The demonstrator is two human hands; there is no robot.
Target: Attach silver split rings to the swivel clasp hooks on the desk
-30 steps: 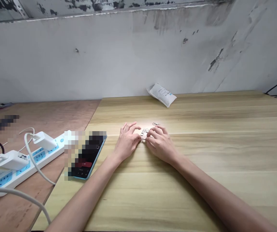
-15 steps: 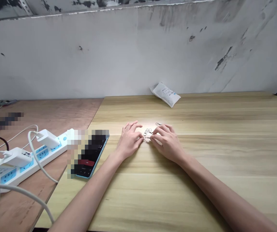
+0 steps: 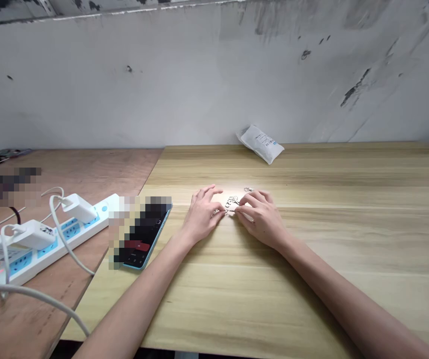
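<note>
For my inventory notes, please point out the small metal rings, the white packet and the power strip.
small metal rings point(image 3: 231, 201), head view, middle of the cluster
white packet point(image 3: 260, 142), head view, its printed label
power strip point(image 3: 103, 208), head view, its far end

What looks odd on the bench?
The white packet sits askew at the back edge of the wooden table, and the wall behind it is scuffed with black marks and flaking paint.

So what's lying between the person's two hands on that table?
In the head view, a small cluster of silver metal rings lies between the left hand and the right hand, just beyond a thin metal piece at their fingertips.
</note>
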